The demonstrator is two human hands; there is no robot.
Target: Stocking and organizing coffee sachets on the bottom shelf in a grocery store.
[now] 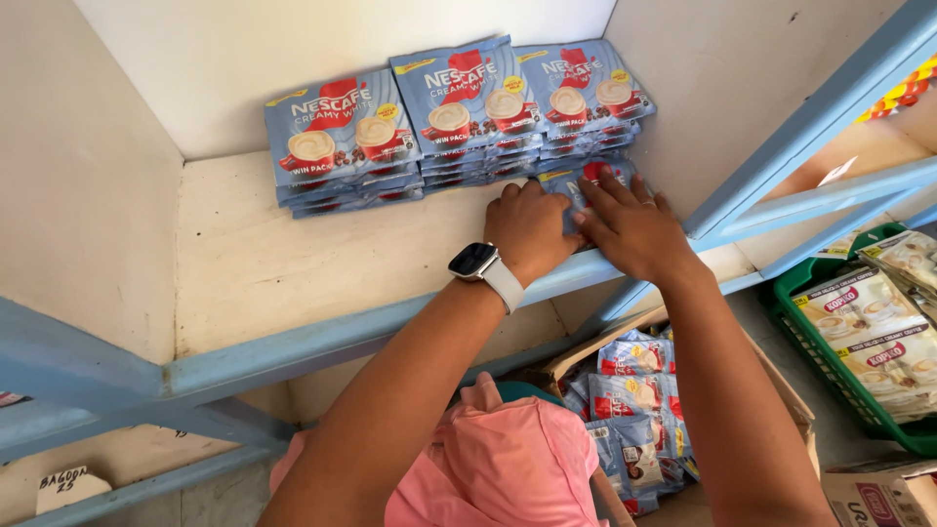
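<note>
Three stacks of light blue coffee sachet packs point(459, 122) stand along the back of a cream shelf point(264, 263). In front of the right stack lies another small pile of blue packs point(576, 185). My left hand point(530, 229), with a smartwatch on a white band at the wrist, rests fist-like against that pile's left side. My right hand point(634, 226) lies flat on top of the pile, fingers spread toward the back stacks. Both hands cover most of the pile.
The shelf has a light blue front rail point(322, 337) and a slanted blue frame point(810, 117) at the right. Below, a cardboard box point(634, 410) holds several blue packs. A green crate point(830, 361) of tan sachet packs sits at the right. Pink cloth point(498, 459) lies below.
</note>
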